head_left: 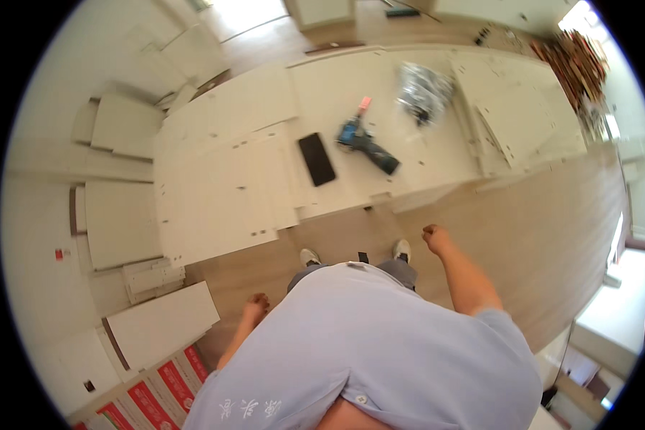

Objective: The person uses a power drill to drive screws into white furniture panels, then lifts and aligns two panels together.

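Observation:
My left hand [256, 308] hangs low beside my body, a little blurred, its fingers curled in. It is apart from the table, and nothing shows in it. My right hand [433, 238] is held out to the right over the floor, fingers curled into a loose fist with nothing visible in it. Ahead of me on the white panel-covered table lie a black phone [317, 159] and a blue-and-black cordless power drill [366, 145], with a pinkish piece at its front. Farther right lies a clear plastic bag [424, 89] with small dark pieces by it.
White boards [215, 197] overlap on the table's left, and more panels [529, 125] are stacked on its right. Other panels [125, 222] stand at the left. Red-and-white cartons [150, 401] lie lower left. My shoes [401, 249] stand on the wooden floor [545, 236] near the table's edge.

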